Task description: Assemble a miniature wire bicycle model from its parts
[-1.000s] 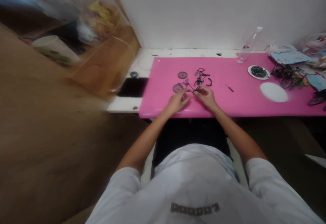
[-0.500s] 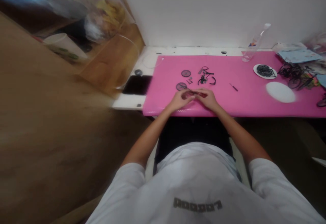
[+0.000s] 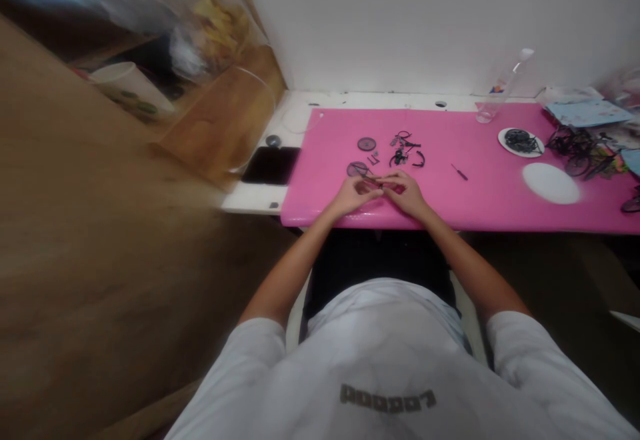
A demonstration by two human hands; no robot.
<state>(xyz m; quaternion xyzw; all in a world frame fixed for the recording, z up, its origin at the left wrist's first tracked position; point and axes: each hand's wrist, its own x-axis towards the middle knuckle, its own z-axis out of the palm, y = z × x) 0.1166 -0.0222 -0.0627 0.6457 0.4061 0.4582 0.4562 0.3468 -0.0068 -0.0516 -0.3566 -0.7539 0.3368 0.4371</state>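
Observation:
Close together at the front of the pink mat, my left hand and my right hand are both closed in a pinch. Between their fingertips is a small dark bicycle-model part, mostly covered by fingers, so its exact kind is unclear. Just beyond my left fingers lies a toy bicycle wheel, with a second wheel farther back. Tiny dark pieces lie between them. Past my right hand are dark model-bicycle frame parts and a curved black piece.
A small screwdriver lies right of the parts. Farther right are a white plate of black parts, a white disc, a clear bottle and a heap of model bicycles. A black tablet-like slab sits left of the pink mat.
Both hands stay nearly in place while the fingers shift slightly around the small dark part. The whole view has moved a little; the loose pieces on the mat lie as before.

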